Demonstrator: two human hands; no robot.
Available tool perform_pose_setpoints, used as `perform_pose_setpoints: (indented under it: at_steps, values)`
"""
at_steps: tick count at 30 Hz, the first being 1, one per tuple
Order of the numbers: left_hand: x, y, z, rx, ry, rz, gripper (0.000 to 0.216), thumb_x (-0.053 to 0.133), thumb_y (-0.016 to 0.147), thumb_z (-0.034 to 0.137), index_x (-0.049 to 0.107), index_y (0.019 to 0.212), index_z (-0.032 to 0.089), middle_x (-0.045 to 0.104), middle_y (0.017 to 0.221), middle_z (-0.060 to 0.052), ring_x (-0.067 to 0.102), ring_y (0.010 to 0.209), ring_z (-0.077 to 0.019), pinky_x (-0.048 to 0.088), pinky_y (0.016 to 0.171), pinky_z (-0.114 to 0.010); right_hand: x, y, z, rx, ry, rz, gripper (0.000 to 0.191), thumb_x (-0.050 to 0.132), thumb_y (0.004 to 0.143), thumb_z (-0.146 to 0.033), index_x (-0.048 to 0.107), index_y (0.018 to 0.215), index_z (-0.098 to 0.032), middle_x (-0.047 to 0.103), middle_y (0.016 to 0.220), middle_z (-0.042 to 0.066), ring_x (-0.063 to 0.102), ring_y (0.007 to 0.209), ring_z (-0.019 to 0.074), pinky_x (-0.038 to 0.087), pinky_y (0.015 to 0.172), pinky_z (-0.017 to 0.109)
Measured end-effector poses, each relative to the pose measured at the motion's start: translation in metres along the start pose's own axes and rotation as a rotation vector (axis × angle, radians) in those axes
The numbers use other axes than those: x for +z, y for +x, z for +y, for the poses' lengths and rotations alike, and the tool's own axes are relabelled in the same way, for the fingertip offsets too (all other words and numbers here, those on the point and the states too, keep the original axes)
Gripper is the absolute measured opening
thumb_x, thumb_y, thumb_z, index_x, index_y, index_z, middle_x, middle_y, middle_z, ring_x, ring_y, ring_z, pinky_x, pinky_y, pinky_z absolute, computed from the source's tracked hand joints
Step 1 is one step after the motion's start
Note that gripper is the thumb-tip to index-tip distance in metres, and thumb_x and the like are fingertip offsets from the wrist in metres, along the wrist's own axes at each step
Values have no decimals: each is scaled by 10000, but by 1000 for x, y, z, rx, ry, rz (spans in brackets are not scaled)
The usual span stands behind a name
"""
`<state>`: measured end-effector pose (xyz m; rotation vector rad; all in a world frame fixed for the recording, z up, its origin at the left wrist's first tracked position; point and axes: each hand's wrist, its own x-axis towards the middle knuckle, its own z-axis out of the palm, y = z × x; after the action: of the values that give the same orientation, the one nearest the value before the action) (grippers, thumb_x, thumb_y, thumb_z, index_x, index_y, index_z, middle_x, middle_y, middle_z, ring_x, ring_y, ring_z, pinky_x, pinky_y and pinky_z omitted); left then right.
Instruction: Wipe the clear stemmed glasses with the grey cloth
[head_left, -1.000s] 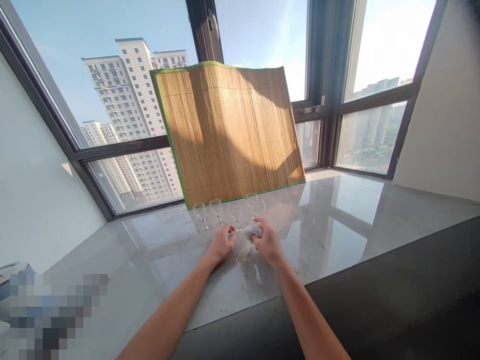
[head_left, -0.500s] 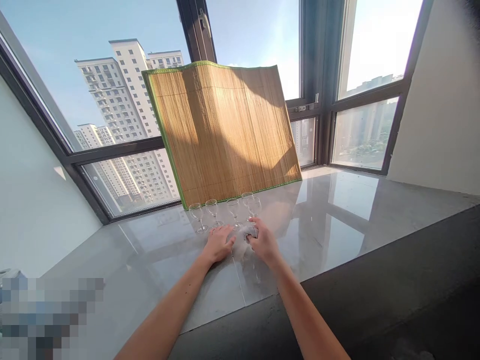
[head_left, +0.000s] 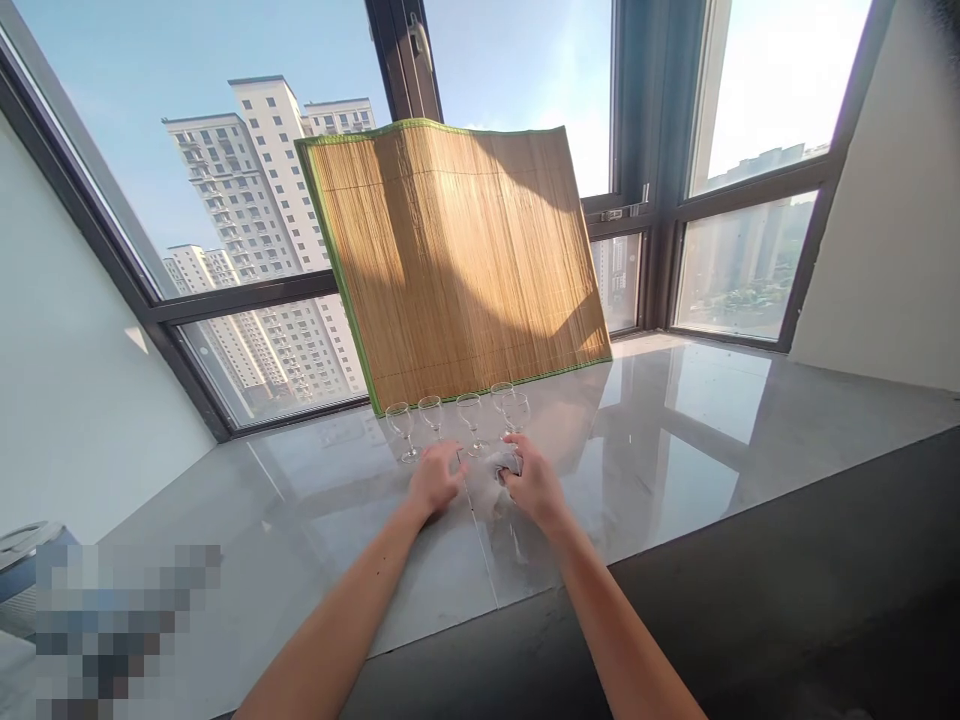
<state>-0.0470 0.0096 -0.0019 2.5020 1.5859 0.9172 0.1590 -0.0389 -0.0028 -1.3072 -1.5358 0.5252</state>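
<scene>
Several small stemmed glasses (head_left: 469,419) stand in a row on the glossy stone sill (head_left: 675,450), just in front of a bamboo mat. My right hand (head_left: 534,484) is closed on a crumpled grey cloth (head_left: 504,464) that rests on the sill below the rightmost glass (head_left: 516,414). My left hand (head_left: 434,476) lies on the sill beside the cloth, fingers curled downward, close to the foot of the second glass from the left (head_left: 431,414). I cannot see anything held in the left hand.
A bamboo mat with green edging (head_left: 457,260) leans upright against the window frame behind the glasses. The sill's dark front edge (head_left: 750,600) runs across the lower right. A white wall (head_left: 67,400) closes the left side. A blurred patch covers the lower left corner.
My left hand has drawn slightly left, away from the cloth and the middle glass. The right hand stays closed on the cloth. The view shifted a little.
</scene>
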Motion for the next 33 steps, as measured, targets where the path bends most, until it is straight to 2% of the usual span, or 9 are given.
perform_pose_setpoints:
  at_steps: [3,5,9,12,15,18,23,27,33]
  values:
    - [-4,4,-14,-292,-55,235,252,456,866,279,689,927,204,699,983,-66,640,873,-200,468,830,-327,0,0,2,15,-8,-15,485,547,689,-162,523,1162,-266,632,833,-17,584,743,164,394,671,241]
    - [-4,6,-23,-406,-101,263,238,461,849,279,684,867,200,693,991,-66,639,796,-181,479,776,-301,0,0,3,17,-15,-35,476,542,695,-166,518,1160,-267,625,792,-25,579,719,165,389,651,241]
    - [1,6,-33,-365,-69,94,299,504,826,314,672,1046,202,594,1280,-88,598,1076,-219,449,934,-324,1,-1,5,-5,-23,-72,446,526,711,-162,513,1145,-265,628,762,-28,571,691,162,388,635,241]
    - [5,5,-33,-302,94,-91,478,511,845,407,562,1294,252,392,1493,-87,369,1359,-274,235,1131,-455,1,-2,5,-8,-41,-81,457,530,704,-150,515,1148,-256,643,817,-6,578,707,160,394,645,242]
    - [5,4,-30,-285,198,-245,511,394,903,498,496,1366,307,311,1542,-72,264,1420,-274,37,1158,-534,1,-4,6,-8,-64,-81,465,537,703,-146,520,1156,-249,649,859,12,589,745,165,401,668,245]
    - [1,4,-24,-287,252,-267,517,338,913,538,540,1325,298,390,1498,-88,305,1397,-279,28,1152,-539,1,-4,6,-3,-75,-87,468,544,706,-151,521,1164,-249,652,871,15,590,740,164,407,671,246]
    - [-11,1,-11,-283,276,-99,409,438,860,555,694,930,243,680,1079,-91,561,1105,-278,262,1070,-483,1,-3,6,-2,-81,-83,474,555,701,-146,531,1164,-243,662,880,23,602,771,171,411,699,247]
    - [-20,-1,-6,-409,255,58,424,447,857,514,578,593,209,655,712,-77,614,763,-235,419,745,-347,0,-1,3,-12,-79,-89,457,543,710,-146,528,1155,-247,666,897,22,602,772,174,411,698,250]
    - [-18,2,-15,-430,30,305,279,611,757,474,600,870,220,666,899,-47,601,750,-188,393,640,-273,-1,-3,2,-20,-105,-101,479,548,711,-134,522,1176,-246,663,914,26,608,804,179,415,721,252]
